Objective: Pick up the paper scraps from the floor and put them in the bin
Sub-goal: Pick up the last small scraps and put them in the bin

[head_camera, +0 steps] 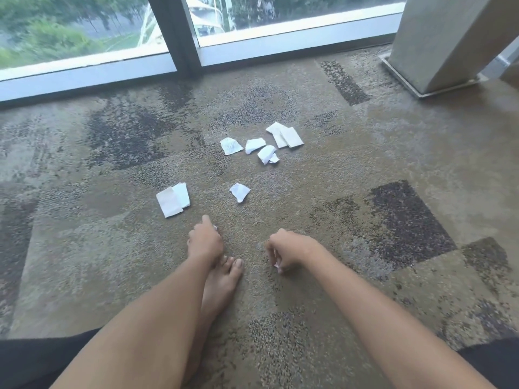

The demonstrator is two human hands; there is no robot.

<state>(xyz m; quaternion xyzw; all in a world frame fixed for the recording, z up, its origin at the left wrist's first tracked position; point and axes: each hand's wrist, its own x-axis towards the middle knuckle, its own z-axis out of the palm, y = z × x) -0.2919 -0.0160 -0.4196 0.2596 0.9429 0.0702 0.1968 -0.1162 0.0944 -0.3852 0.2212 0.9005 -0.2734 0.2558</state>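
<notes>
Seen from above, on patterned brown carpet (323, 192) beside a floor-level window (84, 32). Left hand (205, 242) curled over the carpet, fingers closed, a tiny white bit of paper showing at its far edge; cannot tell how much is inside the grip. Right hand (289, 249) also closed into a fist, pinching a small white paper scrap (276, 263) at the fingertips, just above the floor. Bare foot (222, 279) lying between the two forearms, toes partly hidden under the left wrist.

Farther ahead, still on the floor: a folded white sheet (172, 199) near the left hand, a small crumpled piece (239, 191) to its right, apart from it. Beyond these, a cluster close together: a torn piece with writing (230, 145), a curled piece (254, 145), a rolled piece (268, 154), and two flat cream slips (285, 135) overlapping. Nothing lying between hands and scraps. Concrete column base (432, 60) at the far right, well apart from the papers. No bin visible.
</notes>
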